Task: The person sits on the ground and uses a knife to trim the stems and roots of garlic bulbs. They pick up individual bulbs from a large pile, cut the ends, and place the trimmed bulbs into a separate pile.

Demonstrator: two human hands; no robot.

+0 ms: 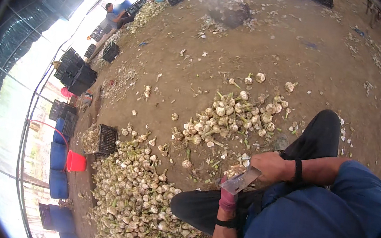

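Observation:
My right hand (269,166), bare with a dark band at the wrist, is closed round the handle of a broad-bladed knife (241,181). The handle itself is hidden in the fist. Just under and behind the blade, my left hand (227,199) wears a pinkish glove and grips a garlic bulb (234,170); the blade covers most of its fingers. Whether the edge touches the bulb, I cannot tell. Beyond my hands lies a loose heap of trimmed garlic bulbs (222,111). A much larger pile of garlic with stems (139,198) spreads to the left of my knee.
A black crate (107,139) stands at the big pile's far edge. A red bucket (76,161) and blue barrels (58,156) line the left side. Stacked black crates (75,75) are farther off. A person (117,15) sits by another garlic pile (148,13). Peelings litter the dirt floor (172,74).

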